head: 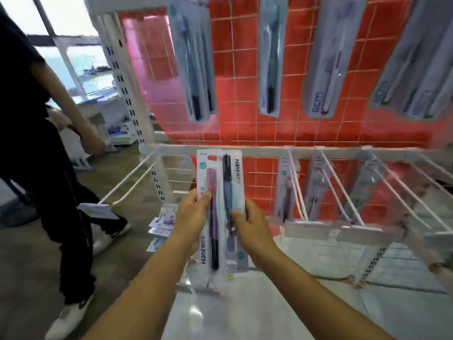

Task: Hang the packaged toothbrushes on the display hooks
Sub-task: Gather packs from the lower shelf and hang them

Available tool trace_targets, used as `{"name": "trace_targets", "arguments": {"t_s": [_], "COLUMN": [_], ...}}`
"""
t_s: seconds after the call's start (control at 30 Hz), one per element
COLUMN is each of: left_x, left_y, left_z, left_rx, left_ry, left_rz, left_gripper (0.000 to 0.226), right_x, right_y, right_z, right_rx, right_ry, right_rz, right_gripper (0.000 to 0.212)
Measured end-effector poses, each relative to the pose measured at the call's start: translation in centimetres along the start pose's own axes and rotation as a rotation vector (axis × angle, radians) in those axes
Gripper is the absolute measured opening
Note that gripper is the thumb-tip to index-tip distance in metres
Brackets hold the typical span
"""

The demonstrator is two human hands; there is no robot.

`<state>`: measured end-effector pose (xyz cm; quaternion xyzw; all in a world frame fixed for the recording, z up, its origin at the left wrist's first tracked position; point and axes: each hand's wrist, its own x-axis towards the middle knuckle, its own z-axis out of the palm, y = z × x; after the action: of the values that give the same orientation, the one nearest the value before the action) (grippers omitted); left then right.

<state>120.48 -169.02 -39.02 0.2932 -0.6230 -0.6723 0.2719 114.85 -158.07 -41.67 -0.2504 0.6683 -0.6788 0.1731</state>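
Both arms out, our left hand (193, 214) and right hand (253, 223) pinched the toothbrush packs (218, 177), long axis upright.

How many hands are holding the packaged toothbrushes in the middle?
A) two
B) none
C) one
A: the left hand pinches the left edge of the packaged toothbrushes with its thumb on the front, and the right hand pinches the right edge the same way.
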Motion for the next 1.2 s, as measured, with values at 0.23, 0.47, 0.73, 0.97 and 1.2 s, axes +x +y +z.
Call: {"name": "trace_targets", "arguments": {"t_s": [0.23,0.47,0.73,0.97,1.2], "left_x": [-3.2,-5.7,-6.7,-6.9,-7.4], "left_y": [7.0,11.3,14.5,15.9,16.8], "left_z": [-1.9,-2.2,-2.3,-2.3,-2.2], "left_rx": [-0.034,0.002,-0.011,0.007,-0.019], "left_ry": [-0.019,-0.053,-0.164,-0.269,-0.342], "left_rz": [-0.052,-0.134,-0.156,-0.150,-0.153], "left_gripper": [0.019,0.017,0.023,0.024,0.026], "right_x": [-2.0,-3.3,-4.4,-5.7,-6.0], "right_y": [-6.9,-12.5,-15.8,-17.7,-19.3], "right_z": [1.6,0.8,-0.5,-2.3,-3.4], "right_rx": [0.037,0.084,-0.256,-0.733,-0.510], "right_ry": [0.007,0.043,-0.027,-0.152,-0.076], "right_rz": [0.124,0.169,-0.124,-0.219,-0.244], "right_gripper": [0.018,0.025,0.062,0.063,0.057]}}
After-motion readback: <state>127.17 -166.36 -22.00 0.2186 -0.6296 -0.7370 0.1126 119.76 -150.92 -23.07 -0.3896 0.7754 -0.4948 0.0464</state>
